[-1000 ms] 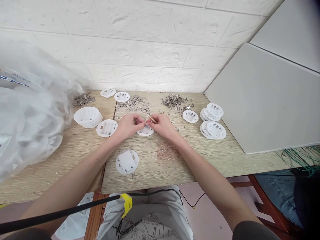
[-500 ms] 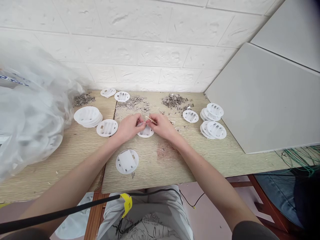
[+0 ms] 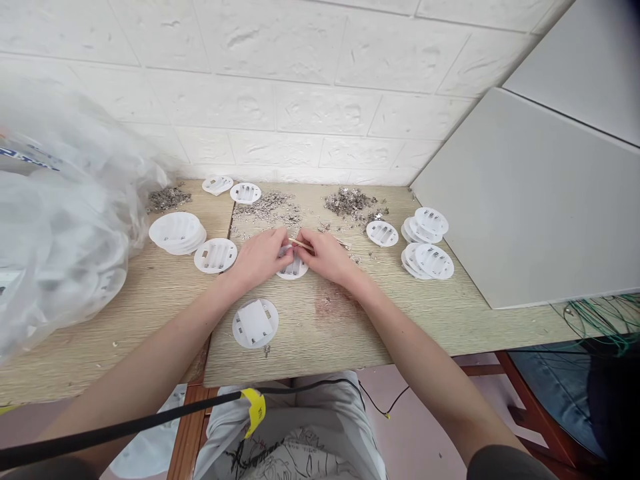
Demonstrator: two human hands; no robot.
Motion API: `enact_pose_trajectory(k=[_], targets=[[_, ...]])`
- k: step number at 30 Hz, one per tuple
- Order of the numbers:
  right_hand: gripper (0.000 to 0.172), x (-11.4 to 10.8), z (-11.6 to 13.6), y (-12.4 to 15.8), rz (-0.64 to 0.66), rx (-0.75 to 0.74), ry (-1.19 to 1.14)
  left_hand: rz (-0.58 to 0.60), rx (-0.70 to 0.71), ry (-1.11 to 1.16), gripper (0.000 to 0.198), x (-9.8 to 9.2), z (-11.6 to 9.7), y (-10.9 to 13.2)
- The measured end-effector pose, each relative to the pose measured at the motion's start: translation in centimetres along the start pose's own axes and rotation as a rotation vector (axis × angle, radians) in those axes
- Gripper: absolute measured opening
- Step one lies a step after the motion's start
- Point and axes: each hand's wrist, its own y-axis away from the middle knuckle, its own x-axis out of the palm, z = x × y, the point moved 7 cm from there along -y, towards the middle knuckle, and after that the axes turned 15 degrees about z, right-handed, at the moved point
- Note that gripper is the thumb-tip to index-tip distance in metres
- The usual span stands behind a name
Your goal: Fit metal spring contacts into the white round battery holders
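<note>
Near the middle of the table, my left hand grips the upper left edge of a round white plastic battery holder plate with slots and metal contacts. My right hand pinches a thin pale stick, its far end over the plate's upper edge. Both hands' fingertips nearly meet there and hide that part of the plate. Close to the left wrist lies another slotted plate. Nearer to me is a round plate with a square raised back, a small metal piece beside it.
Piles of small metal contacts lie along the wall. Stacked white discs are at left, beside a large clear plastic bag. More slotted plates pile up at right, near a grey panel and green wires.
The stick in my right hand has dropped slightly and shifted a little left at its tip. My hands have moved only slightly around the same plate.
</note>
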Motion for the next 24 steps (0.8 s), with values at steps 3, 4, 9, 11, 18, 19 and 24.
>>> enact_pose_trajectory(k=[3, 4, 9, 11, 18, 19, 24], targets=[[0.012, 0.0, -0.1, 0.0, 0.011, 0.012, 0.003, -0.006, -0.002, 0.053, 0.01, -0.1, 0.2, 0.0], [0.011, -0.1, -0.1, 0.1, 0.013, 0.011, 0.007, -0.013, 0.0, 0.071, 0.01, -0.1, 0.3, 0.0], [0.015, -0.2, 0.0, 0.3, 0.02, -0.012, 0.016, -0.154, 0.085, 0.076, 0.014, -1.1, 0.0, 0.3], [0.016, -0.2, 0.1, 0.4, 0.021, -0.025, 0.023, -0.245, 0.125, 0.045, 0.02, -1.5, 0.0, 0.5], [0.017, -0.3, 0.2, 0.4, 0.031, -0.006, 0.066, -0.255, 0.163, -0.025, 0.037, -0.9, 0.7, 0.0], [0.017, -0.2, 0.2, 0.4, 0.033, -0.003, 0.07, -0.248, 0.163, -0.025, 0.037, -0.8, 0.8, -0.1], [0.018, -0.2, 0.1, 0.4, 0.037, 0.007, 0.085, -0.275, 0.156, 0.017, 0.034, -0.9, 1.3, -0.2]])
